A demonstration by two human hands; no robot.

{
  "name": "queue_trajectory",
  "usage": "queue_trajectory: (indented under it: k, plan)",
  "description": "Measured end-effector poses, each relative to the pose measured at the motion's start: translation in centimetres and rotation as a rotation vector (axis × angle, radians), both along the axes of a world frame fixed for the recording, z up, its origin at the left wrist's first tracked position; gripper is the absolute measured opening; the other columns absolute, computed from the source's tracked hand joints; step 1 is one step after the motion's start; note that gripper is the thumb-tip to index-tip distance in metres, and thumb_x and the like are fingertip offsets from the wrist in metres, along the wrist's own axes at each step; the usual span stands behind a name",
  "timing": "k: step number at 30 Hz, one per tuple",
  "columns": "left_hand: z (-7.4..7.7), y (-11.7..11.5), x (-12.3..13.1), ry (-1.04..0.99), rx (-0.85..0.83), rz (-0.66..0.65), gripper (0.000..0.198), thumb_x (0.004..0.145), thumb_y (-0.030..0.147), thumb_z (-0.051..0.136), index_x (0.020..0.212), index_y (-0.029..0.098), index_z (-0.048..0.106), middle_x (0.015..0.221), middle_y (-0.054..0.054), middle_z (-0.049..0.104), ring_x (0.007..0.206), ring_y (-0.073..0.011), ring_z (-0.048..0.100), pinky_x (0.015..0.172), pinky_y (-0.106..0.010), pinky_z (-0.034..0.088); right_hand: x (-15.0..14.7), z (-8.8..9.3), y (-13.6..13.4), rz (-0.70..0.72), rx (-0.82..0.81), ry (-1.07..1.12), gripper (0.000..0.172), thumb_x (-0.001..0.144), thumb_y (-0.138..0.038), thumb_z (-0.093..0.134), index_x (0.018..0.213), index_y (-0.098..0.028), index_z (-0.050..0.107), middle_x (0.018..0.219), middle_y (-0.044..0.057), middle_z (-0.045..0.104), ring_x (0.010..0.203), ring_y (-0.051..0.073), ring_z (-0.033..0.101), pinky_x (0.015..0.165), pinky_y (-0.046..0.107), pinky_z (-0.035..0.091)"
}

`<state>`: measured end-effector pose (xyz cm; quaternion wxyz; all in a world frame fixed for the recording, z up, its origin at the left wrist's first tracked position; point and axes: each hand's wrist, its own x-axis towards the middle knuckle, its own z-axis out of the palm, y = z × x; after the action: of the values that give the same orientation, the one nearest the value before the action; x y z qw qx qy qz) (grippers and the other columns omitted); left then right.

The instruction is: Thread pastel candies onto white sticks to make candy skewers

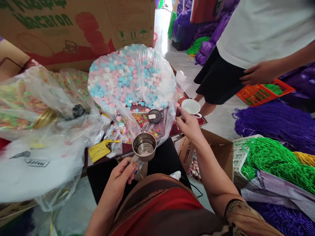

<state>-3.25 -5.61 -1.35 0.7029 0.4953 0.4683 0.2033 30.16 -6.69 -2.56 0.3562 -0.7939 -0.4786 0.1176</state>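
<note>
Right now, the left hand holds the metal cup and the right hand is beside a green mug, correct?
Not green: the head view shows that the mug is white. The left hand does hold the metal cup, and the right hand is beside the mug.

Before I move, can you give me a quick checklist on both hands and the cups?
1. Left hand grips the metal cup by its handle: ok.
2. Metal cup's mouth faces up: ok.
3. Metal cup is empty: cannot tell; glare covers its bottom.
4. Right hand has hold of the white mug: cannot tell; fingertips are beside it, contact unclear.
5. White mug sits well back from the table edge: not ok; it is near the corner.
6. Co-worker's hand is apart from the white mug: ok.
</note>
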Motion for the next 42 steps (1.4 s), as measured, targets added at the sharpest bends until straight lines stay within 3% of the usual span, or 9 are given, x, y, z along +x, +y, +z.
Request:
queue_trajectory:
  k: [3,8,12,21,24,27,30,33,42]
  plan:
    - [0.0,-0.3,-0.3,0.012,0.041,-0.003,0.039,0.09,0.056,0.068,0.085,0.017,0.066,0.075,0.0,0.062,0.059,-0.0092,0.046,0.052,-0.021,0.036,-2.0,-0.4,3.0,0.347,-0.023,-0.111,0.054,0.089,-0.032,0.056,0.14,-0.015,0.064,0.126,0.016,0.073,0.119,0.032,0.068,0.104,0.05,0.054]
    - [-0.4,-1.0,-0.8,-0.022,0.141,-0.018,0.032,0.094,0.05,0.066,0.088,0.018,0.067,0.075,0.001,0.061,0.065,-0.01,0.047,0.062,-0.023,0.039,-2.7,-2.9,7.5,0.469,-0.15,-0.307,0.071,0.085,-0.035,0.069,0.151,-0.013,0.052,0.158,0.022,0.048,0.146,0.043,0.045,0.118,0.063,0.039]
    - [-1.0,-1.3,-1.3,-0.039,0.171,-0.008,0.031,0.096,0.049,0.063,0.089,0.019,0.066,0.072,0.002,0.058,0.065,-0.0105,0.047,0.064,-0.024,0.039,-2.5,-4.0,8.7,0.529,-0.268,-0.357,0.085,0.081,-0.035,0.074,0.157,-0.013,0.043,0.162,0.024,0.042,0.147,0.046,0.042,0.117,0.065,0.039]
    - [-0.8,-1.5,-1.4,0.035,0.227,-0.012,0.031,0.096,0.048,0.061,0.084,0.019,0.062,0.07,0.003,0.056,0.066,-0.0114,0.045,0.064,-0.025,0.037,-2.3,-3.8,9.3,0.559,-0.275,-0.449,0.086,0.074,-0.026,0.07,0.155,-0.011,0.045,0.15,0.024,0.052,0.133,0.047,0.051,0.109,0.063,0.046]
    - [-1.0,-1.5,-1.4,0.058,0.203,-0.001,0.032,0.095,0.049,0.06,0.085,0.019,0.062,0.067,0.004,0.053,0.063,-0.0114,0.044,0.062,-0.025,0.037,-2.2,-2.7,8.5,0.525,-0.199,-0.363,0.084,0.074,-0.028,0.07,0.153,-0.011,0.047,0.15,0.024,0.053,0.135,0.046,0.051,0.112,0.064,0.044]
    - [-1.2,-1.4,-1.2,0.055,0.169,0.018,0.033,0.094,0.051,0.06,0.088,0.019,0.063,0.066,0.004,0.051,0.062,-0.0115,0.044,0.06,-0.025,0.036,-2.5,-0.2,6.2,0.524,-0.07,-0.128,0.083,0.077,-0.036,0.071,0.155,-0.017,0.048,0.151,0.018,0.055,0.134,0.04,0.055,0.113,0.06,0.046]
    - [-0.9,-1.3,-0.9,0.06,0.164,0.019,0.036,0.094,0.053,0.06,0.088,0.018,0.063,0.067,0.003,0.05,0.062,-0.0113,0.043,0.058,-0.024,0.034,-3.9,2.9,3.1,0.723,-0.011,0.057,0.076,0.084,-0.045,0.069,0.155,-0.027,0.049,0.149,0.011,0.06,0.127,0.033,0.063,0.109,0.055,0.052]
    - [-0.2,-1.2,-0.3,0.067,0.191,0.02,0.037,0.093,0.055,0.06,0.089,0.018,0.065,0.071,0.002,0.051,0.064,-0.0115,0.042,0.059,-0.024,0.035,-5.7,5.1,0.9,0.871,0.027,-0.019,0.075,0.084,-0.049,0.072,0.154,-0.031,0.051,0.15,0.01,0.059,0.136,0.034,0.057,0.116,0.056,0.046]
    - [0.3,-1.4,-0.4,0.037,0.271,-0.006,0.027,0.094,0.042,0.06,0.088,0.017,0.066,0.076,0.001,0.055,0.07,-0.0121,0.045,0.062,-0.024,0.036,-8.9,5.6,-0.2,1.033,-0.019,-0.206,0.072,0.086,-0.038,0.069,0.154,-0.025,0.049,0.151,0.014,0.056,0.142,0.037,0.051,0.118,0.063,0.041]
